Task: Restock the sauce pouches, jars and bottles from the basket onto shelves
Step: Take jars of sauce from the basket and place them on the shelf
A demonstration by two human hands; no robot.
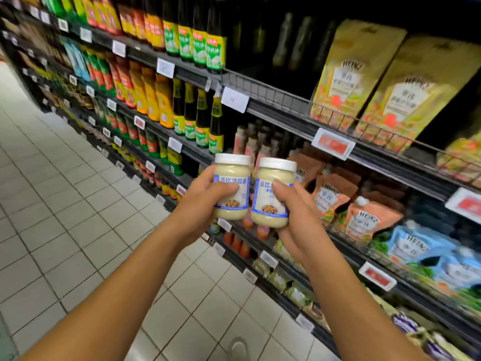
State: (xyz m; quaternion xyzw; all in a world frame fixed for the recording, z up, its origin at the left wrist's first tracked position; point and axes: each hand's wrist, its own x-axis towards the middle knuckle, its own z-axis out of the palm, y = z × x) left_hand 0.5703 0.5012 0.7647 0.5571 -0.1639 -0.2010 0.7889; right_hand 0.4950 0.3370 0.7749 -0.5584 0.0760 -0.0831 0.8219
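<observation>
Pale tiled floor [65, 204] runs under everything on the left, so any drop means a hard landing. My left hand [203, 204] is wrapped round a cream-filled jar with white lid and blue label [232, 183], thumb across the label, fingers behind. Just beside it is a second matching white-lidded jar [272, 201], held in my right hand [296, 225] the same way, low on the body. Both jars are upright in mid-air in front of the dark metal shelf rack [385, 162]; can't tell if they touch. Risks as I judge them: the jars could clink and one slip, since each is held one-handed with no spare hand to catch it. Reaching in on the right could knock the orange spouted sauce pouches [369, 220] over
</observation>
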